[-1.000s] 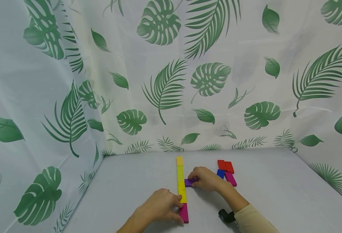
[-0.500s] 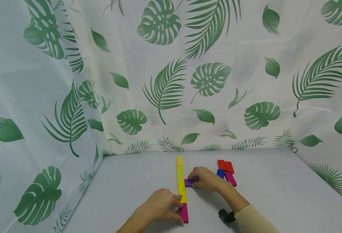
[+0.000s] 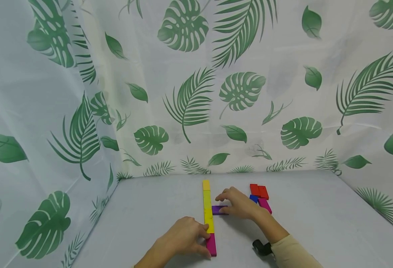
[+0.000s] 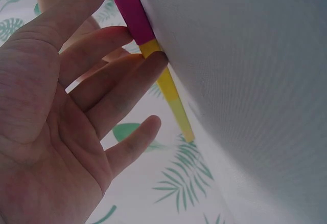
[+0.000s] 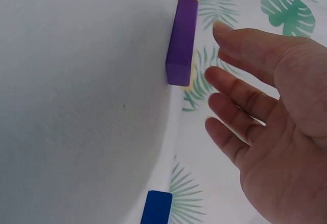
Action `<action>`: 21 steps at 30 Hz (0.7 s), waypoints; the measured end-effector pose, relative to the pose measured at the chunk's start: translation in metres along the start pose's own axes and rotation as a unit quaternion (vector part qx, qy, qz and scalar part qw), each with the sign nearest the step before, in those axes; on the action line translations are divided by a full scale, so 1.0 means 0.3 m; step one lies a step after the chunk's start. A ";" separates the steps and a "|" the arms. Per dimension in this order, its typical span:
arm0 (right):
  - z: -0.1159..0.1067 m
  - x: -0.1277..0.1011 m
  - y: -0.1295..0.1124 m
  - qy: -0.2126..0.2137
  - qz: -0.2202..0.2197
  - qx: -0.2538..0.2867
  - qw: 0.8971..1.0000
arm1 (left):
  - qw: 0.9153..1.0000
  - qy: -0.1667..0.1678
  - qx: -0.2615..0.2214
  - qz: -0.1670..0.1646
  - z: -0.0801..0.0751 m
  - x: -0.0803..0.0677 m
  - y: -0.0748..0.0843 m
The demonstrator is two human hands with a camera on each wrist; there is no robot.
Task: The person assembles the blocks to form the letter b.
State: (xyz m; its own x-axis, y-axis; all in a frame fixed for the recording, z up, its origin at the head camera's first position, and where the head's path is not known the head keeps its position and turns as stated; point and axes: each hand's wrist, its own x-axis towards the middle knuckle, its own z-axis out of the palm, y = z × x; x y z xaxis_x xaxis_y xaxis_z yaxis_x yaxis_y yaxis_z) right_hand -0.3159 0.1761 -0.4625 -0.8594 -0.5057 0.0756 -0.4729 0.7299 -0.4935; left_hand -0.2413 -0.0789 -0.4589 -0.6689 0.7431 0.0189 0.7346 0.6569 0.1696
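Note:
A straight row of flat blocks lies on the table: an orange-yellow block (image 3: 206, 185) at the far end, a lime-yellow block (image 3: 207, 199), a yellow block (image 3: 209, 219) and a magenta block (image 3: 211, 245) nearest me. My left hand (image 3: 186, 236) rests along the row's left side, thumb at the magenta block's near end, fingertips touching the magenta and yellow blocks. A purple block (image 3: 218, 210) sticks out sideways, its end against the row's right side. Just off it is my right hand (image 5: 286, 106), fingers spread and holding nothing.
Two red blocks (image 3: 259, 191), a blue block (image 3: 254, 198) and another magenta block (image 3: 264, 205) lie together to the right. A black device (image 3: 261, 248) sits by the right wrist. Leaf-printed white curtain (image 3: 240, 123) stands behind the table.
My right hand has let go of the purple block, its fingers lifting and spreading apart. The purple block stays against the row. My left hand has not moved.

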 end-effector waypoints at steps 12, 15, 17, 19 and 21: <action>-0.032 -0.037 0.048 0.045 0.001 -0.033 0.998 | 1.000 -0.007 -0.005 -0.008 -0.001 0.003 -0.002; -0.044 -0.051 0.064 0.057 0.002 -0.035 0.998 | 1.000 -0.012 -0.009 -0.015 -0.001 0.006 -0.001; -0.050 -0.059 0.074 0.061 0.004 -0.033 0.998 | 1.000 -0.013 -0.010 -0.017 -0.002 0.006 0.000; -0.056 -0.068 0.083 0.065 0.009 -0.030 0.997 | 1.000 -0.012 -0.008 -0.017 -0.001 0.006 0.001; -0.063 -0.075 0.091 0.069 0.013 -0.025 0.997 | 1.000 -0.010 -0.006 -0.015 -0.001 0.005 0.003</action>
State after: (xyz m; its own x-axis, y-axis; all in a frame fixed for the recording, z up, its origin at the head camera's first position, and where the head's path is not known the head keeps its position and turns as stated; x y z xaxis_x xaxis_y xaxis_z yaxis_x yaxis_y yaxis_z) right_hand -0.3132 0.2161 -0.4613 -0.8888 -0.4200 0.1833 -0.4555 0.7658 -0.4540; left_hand -0.2416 -0.0774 -0.4583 -0.6889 0.7249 -0.0060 0.7119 0.6781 0.1826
